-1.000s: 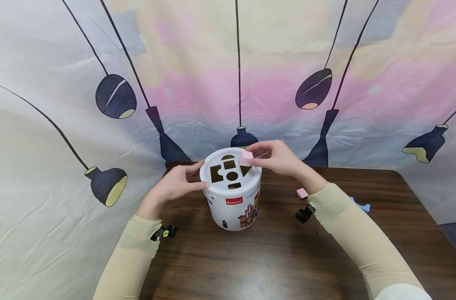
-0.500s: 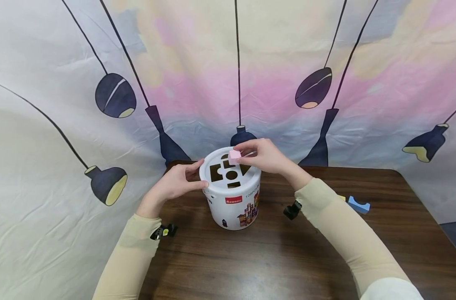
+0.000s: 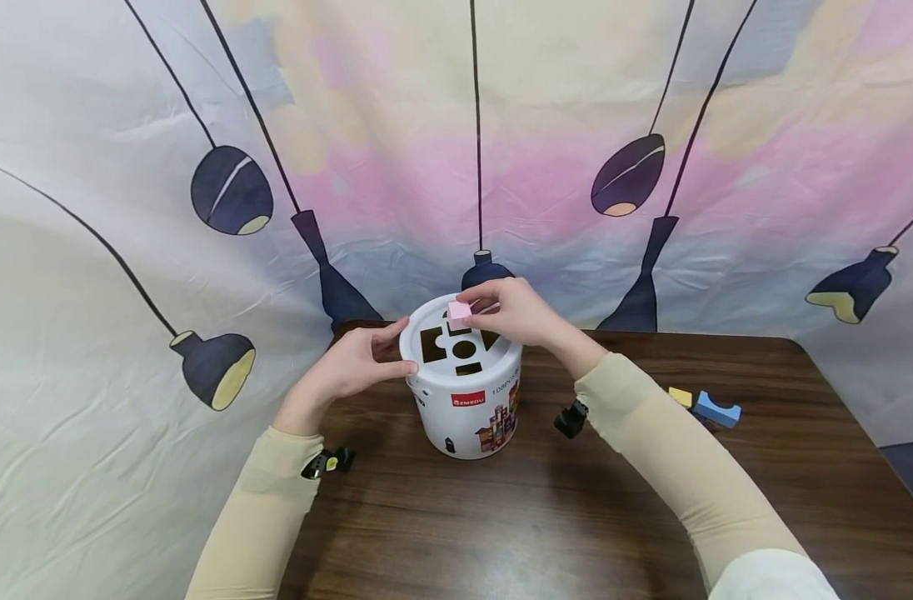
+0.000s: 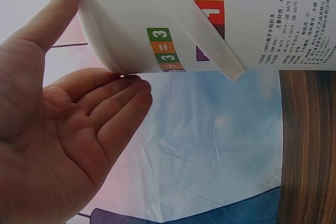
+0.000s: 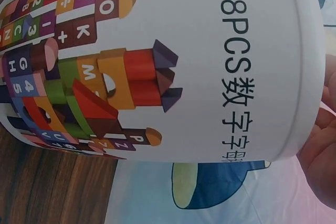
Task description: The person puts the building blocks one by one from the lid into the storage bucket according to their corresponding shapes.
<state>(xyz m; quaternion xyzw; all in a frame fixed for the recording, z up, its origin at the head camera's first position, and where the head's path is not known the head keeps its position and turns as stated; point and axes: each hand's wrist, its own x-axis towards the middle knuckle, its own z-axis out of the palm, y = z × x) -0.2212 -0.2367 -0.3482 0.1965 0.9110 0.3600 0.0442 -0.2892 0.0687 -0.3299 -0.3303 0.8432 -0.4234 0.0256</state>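
A white bucket [image 3: 464, 429] with printed block pictures stands on the table, its lid [image 3: 497, 363] cut with several shaped holes. My left hand [image 3: 355, 364] touches the left side of the lid's rim, thumb in front and fingers behind; in the left wrist view the palm [image 4: 58, 140] is spread beside the bucket wall [image 4: 131, 3]. My right hand [image 3: 518, 312] pinches a small pink block [image 3: 459, 314] over the far part of the lid, above a squarish hole it partly covers. The right wrist view shows only part of that hand [image 5: 320, 156] behind the rim; the block is hidden there.
On the brown wooden table [image 3: 576, 517], a blue arch block [image 3: 717, 409] and a yellow block [image 3: 680, 397] lie to the right, near my right forearm [image 3: 674, 458]. A curtain printed with hanging lamps [image 3: 231, 192] rises behind the table.
My right hand has carried the pink block leftward across the lid, from above the triangular hole to the squarish one. My right sleeve now covers where another pink block lay. My left hand stays put.
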